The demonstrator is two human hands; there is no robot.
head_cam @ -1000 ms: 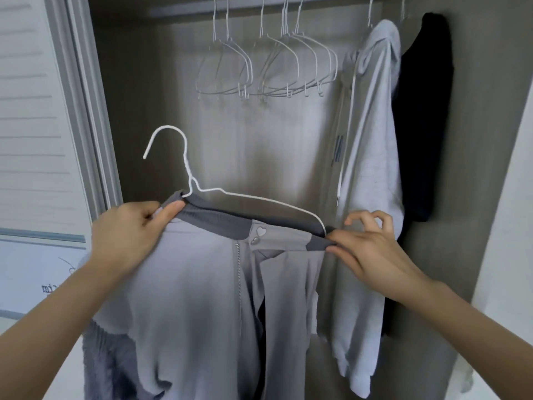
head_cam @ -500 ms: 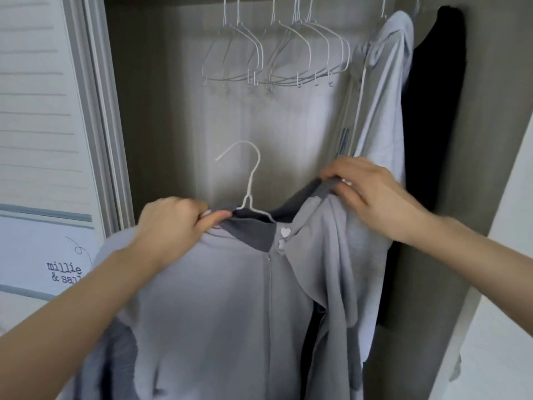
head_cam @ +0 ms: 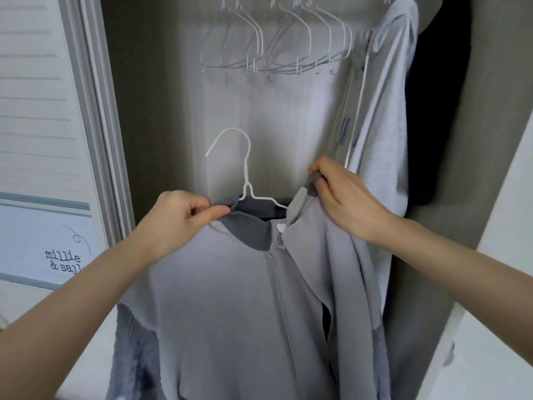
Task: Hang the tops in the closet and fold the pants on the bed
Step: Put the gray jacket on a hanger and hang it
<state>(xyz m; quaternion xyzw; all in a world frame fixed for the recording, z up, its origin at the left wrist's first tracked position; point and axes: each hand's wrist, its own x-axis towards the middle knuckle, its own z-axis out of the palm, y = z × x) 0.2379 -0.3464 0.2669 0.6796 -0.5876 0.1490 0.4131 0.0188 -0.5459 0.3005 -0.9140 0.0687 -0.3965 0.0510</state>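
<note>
- One grey zip jacket (head_cam: 230,298), centre and lower frame, draped on one white wire hanger (head_cam: 245,180), hook free, in front of the open closet (head_cam: 161,111).
- Left hand (head_cam: 184,217) pinches the dark ribbed collar; right hand (head_cam: 346,197) pinches the collar's other end.
- Upper frame: a bunch of empty hangers (head_cam: 277,44), count unclear; upper right: one pale hoodie (head_cam: 386,116) and one black garment (head_cam: 435,111), both hung.

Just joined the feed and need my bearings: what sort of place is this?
Most likely a bedroom closet: empty white wire hangers up top, a light grey hoodie and a black garment already hung, sliding door frame at left.
</note>
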